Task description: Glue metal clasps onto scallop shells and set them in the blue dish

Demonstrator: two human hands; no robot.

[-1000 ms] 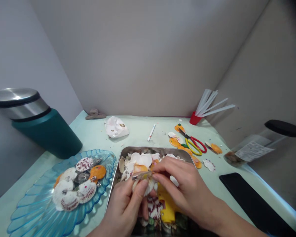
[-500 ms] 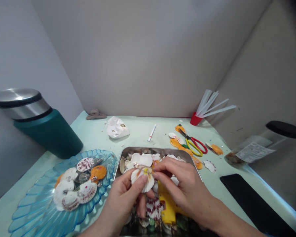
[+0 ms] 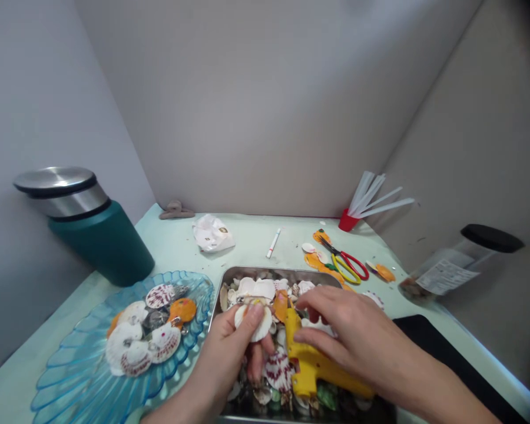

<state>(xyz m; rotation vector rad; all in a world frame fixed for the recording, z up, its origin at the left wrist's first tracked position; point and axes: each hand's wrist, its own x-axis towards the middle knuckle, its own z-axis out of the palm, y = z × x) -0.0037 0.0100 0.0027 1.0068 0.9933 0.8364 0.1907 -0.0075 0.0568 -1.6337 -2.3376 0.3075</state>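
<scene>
White fan-shaped seashell (image 3: 265, 324) stayed pinched in left hand (image 3: 232, 347); right hand (image 3: 355, 330) had released it, splayed at 3 o'clock over yellow plastic glue gun (image 3: 307, 362), leaving one-handed support.

The person's left hand (image 3: 236, 335) pinches, its thumb (image 3: 250, 323) laid on top and angled away to the right, with curled fingertips (image 3: 255, 362) showing below the thumb. To its right, well apart, the right hand (image 3: 353, 330) is held palm down, thumb and forefinger parted, reaching toward the left hand. Behind each hand runs a bare forearm (image 3: 437, 383), the right one slanting back and outward.
</scene>
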